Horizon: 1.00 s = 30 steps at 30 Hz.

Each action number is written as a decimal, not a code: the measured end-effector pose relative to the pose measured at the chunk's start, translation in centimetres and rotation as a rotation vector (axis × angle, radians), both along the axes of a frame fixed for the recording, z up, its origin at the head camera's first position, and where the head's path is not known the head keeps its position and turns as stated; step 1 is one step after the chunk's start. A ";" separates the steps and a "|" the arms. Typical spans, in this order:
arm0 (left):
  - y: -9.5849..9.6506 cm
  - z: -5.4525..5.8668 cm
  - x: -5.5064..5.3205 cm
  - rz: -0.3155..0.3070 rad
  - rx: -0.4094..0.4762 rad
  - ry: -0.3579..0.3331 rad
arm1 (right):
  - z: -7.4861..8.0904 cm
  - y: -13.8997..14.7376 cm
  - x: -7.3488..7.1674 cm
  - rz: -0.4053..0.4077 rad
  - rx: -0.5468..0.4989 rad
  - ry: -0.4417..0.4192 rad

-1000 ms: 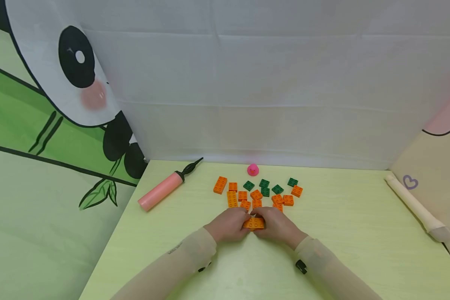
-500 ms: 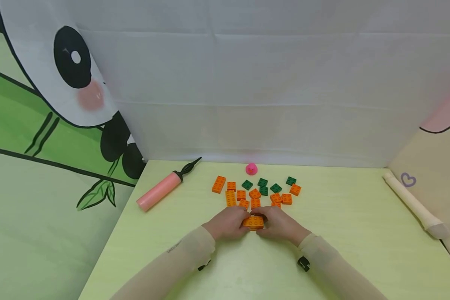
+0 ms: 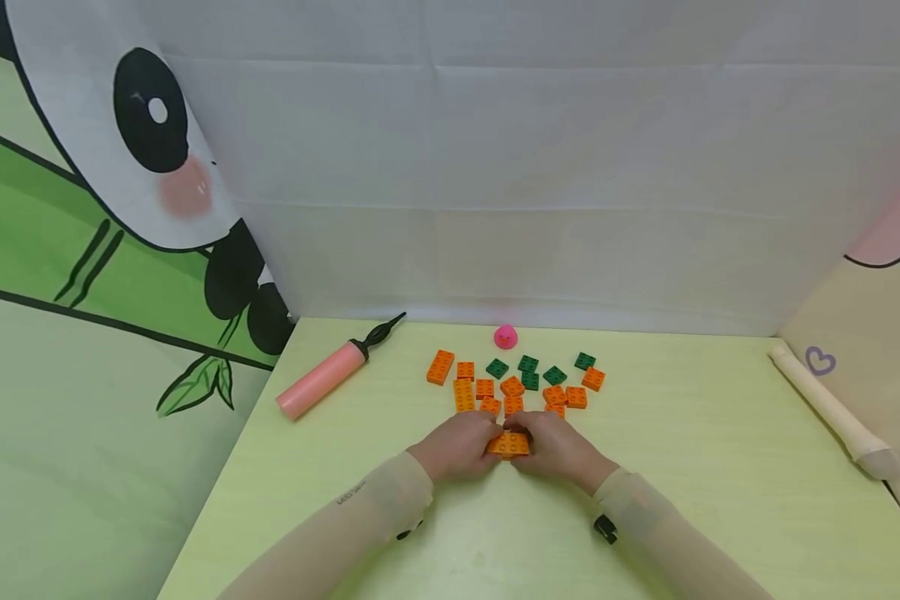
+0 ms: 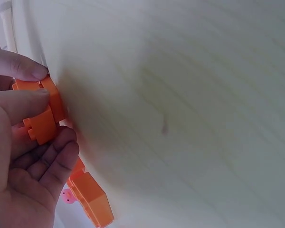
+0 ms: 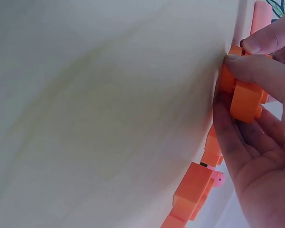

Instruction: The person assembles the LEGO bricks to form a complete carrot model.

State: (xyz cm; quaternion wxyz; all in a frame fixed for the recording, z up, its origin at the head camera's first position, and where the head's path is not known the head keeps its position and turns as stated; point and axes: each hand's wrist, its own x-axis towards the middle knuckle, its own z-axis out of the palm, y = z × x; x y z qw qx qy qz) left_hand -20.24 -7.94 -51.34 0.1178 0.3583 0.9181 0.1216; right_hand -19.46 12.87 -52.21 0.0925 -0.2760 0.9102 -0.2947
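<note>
In the head view, my left hand and right hand meet over the table. Between them they hold a small stack of orange building bricks, studs up. The left wrist view shows my left thumb and fingers pinching one end of the stacked bricks, with a lower brick against the tabletop. From the right wrist, my right fingers grip the other end of the stacked bricks. Where the bricks join is partly covered by fingers. Loose orange bricks lie just beyond my hands.
Several green bricks lie farther back among more orange ones. Behind them sits a small pink round toy. A pink hand pump lies at the left, and a pale rolled tube lies along the right edge.
Both hands keep hold of the orange brick stack in nearly the same place. Only the head view shifts slightly.
</note>
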 end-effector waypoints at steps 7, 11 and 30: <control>0.1 0.1 -0.2 0.000 0.002 -0.020 | -0.2 0.4 -0.2 -0.018 -0.007 -0.026; 0.2 0.0 -0.3 0.001 0.007 -0.038 | -0.2 0.2 -0.1 -0.025 -0.014 -0.013; -0.1 -0.6 0.4 -0.017 0.041 0.045 | -0.2 -0.5 0.3 -0.072 -0.035 0.005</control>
